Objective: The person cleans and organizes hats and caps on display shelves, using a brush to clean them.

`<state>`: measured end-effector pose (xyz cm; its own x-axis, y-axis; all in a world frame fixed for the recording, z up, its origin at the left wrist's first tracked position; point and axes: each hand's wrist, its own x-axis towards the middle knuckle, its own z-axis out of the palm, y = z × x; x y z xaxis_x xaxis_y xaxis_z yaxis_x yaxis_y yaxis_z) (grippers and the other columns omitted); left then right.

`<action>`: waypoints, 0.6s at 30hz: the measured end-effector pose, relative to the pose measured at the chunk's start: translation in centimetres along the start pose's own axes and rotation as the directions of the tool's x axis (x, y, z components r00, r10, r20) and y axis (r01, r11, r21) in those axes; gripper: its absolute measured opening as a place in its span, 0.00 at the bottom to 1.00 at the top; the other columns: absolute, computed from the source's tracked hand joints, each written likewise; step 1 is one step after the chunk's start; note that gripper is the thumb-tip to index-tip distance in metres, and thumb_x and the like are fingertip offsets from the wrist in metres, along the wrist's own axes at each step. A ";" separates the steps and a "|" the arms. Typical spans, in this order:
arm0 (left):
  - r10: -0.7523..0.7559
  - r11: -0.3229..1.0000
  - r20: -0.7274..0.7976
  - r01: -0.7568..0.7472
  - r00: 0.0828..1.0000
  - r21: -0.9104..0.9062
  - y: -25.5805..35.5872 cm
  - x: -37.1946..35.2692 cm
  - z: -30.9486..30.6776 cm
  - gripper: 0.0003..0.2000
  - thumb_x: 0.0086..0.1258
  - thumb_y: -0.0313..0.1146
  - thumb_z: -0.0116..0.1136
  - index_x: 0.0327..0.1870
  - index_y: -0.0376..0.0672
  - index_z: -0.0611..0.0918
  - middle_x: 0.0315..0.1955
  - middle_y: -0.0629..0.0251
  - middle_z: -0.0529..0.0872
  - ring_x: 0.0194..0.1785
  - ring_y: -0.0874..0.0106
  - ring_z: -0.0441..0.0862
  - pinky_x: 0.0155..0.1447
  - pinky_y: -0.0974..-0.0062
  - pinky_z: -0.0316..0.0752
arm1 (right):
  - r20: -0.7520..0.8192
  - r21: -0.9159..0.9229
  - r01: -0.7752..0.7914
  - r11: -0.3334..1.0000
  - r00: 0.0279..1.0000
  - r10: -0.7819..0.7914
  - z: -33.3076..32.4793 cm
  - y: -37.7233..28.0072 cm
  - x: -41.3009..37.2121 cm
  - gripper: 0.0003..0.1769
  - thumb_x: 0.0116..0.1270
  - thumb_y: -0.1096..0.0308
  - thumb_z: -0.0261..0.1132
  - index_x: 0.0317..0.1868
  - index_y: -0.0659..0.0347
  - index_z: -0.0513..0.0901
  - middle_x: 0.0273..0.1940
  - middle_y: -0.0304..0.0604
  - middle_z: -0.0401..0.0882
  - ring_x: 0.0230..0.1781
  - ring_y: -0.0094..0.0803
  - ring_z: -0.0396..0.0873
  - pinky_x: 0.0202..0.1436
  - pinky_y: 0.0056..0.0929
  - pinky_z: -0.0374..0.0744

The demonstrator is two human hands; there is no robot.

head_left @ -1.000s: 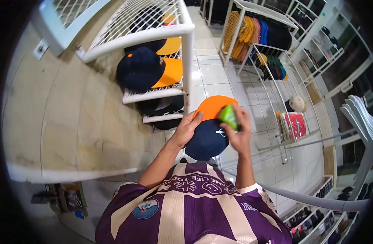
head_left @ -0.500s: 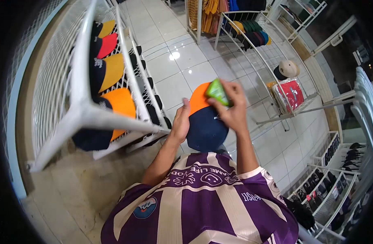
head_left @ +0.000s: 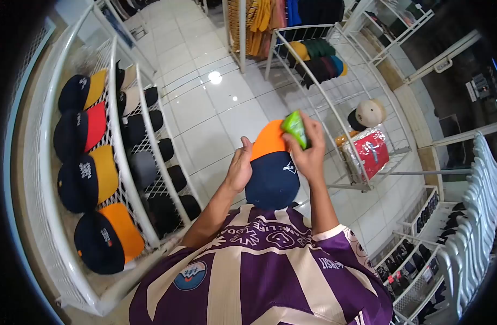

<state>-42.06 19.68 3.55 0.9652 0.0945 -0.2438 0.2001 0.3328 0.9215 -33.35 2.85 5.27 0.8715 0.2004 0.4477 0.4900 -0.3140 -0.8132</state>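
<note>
A cap with a navy crown and an orange brim (head_left: 271,176) is held in front of my striped shirt, brim pointing away from me. My left hand (head_left: 240,167) supports the left edge of the cap, thumb up beside the brim; its other fingers are partly hidden. In my right hand (head_left: 310,145) is a small green packet (head_left: 294,129), pinched between thumb and fingers over the right side of the brim. White lettering shows on the crown near my right wrist.
A white mesh rack (head_left: 135,200) on the left holds rows of caps. To the right, another white rack (head_left: 327,89) carries caps and a bagged red item (head_left: 371,153). Pale hangers (head_left: 468,227) hang at far right. Tiled floor (head_left: 205,119) lies ahead.
The view has shifted, bringing more of the left rack into sight. My right hand and the green packet have moved slightly right, off part of the brim and crown, so more lettering shows.
</note>
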 end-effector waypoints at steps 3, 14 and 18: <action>0.032 0.995 0.069 -0.025 0.997 -0.102 0.6 3.1 2.1 0.45 0.82 0.68 0.26 0.60 0.29 0.82 0.50 0.60 0.88 0.56 0.74 0.82 0.65 0.78 0.74 | -0.173 0.005 -0.160 0.987 0.972 0.158 -1.6 2.7 2.5 0.34 0.58 0.69 0.78 0.66 0.65 0.81 0.52 0.53 0.79 0.54 0.44 0.79 0.60 0.38 0.76; 0.014 0.999 0.202 -0.004 0.979 -0.050 2.7 15.6 3.9 0.33 0.86 0.58 0.36 0.54 0.34 0.84 0.43 0.67 0.87 0.46 0.82 0.80 0.53 0.80 0.76 | -0.201 -0.125 -0.060 0.990 0.979 0.034 -1.9 7.0 10.1 0.34 0.56 0.65 0.80 0.65 0.61 0.83 0.53 0.52 0.80 0.54 0.45 0.79 0.61 0.39 0.76; 0.021 0.995 0.317 0.013 0.948 -0.104 1.8 21.7 3.4 0.25 0.87 0.49 0.45 0.61 0.32 0.82 0.50 0.65 0.87 0.52 0.79 0.82 0.58 0.78 0.77 | -0.119 -0.226 0.059 0.972 0.989 -0.088 -1.9 9.7 13.6 0.35 0.56 0.66 0.80 0.66 0.61 0.82 0.53 0.52 0.80 0.53 0.45 0.80 0.60 0.38 0.77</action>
<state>-20.19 19.15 0.95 0.9727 -0.2011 -0.1160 0.1940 0.4294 0.8820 -16.67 0.74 4.16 0.8213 0.1153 0.5587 0.5332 -0.5034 -0.6799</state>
